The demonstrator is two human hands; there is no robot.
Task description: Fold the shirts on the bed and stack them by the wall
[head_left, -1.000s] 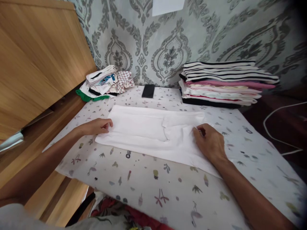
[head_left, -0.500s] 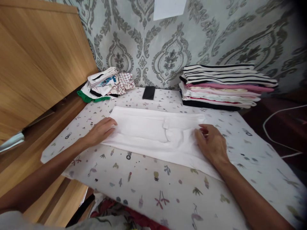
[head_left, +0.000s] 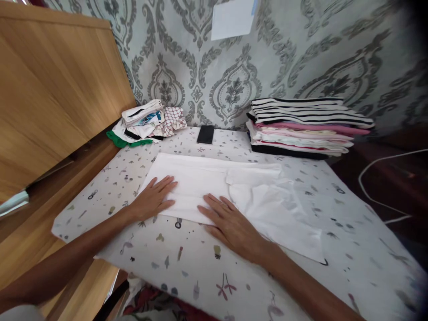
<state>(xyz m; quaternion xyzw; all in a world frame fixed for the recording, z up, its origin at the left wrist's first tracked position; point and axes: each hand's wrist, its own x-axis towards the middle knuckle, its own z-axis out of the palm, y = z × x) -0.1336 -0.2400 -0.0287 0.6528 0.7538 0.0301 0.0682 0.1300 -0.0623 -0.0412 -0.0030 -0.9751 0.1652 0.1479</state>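
White garment [head_left: 194,178] lying folded, seeming light, limp; left hand [head_left: 151,199], right hand [head_left: 236,228] resting open, fingers spread, gripping nothing; far edge [head_left: 217,163] likely offering sound hold

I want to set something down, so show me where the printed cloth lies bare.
Printed cloth shows bare in front of the white garment; right of it, this side of the tall stack; and between stack and black slab. Crowded: the garment, under left hand and right hand; far left, under the smaller pile.
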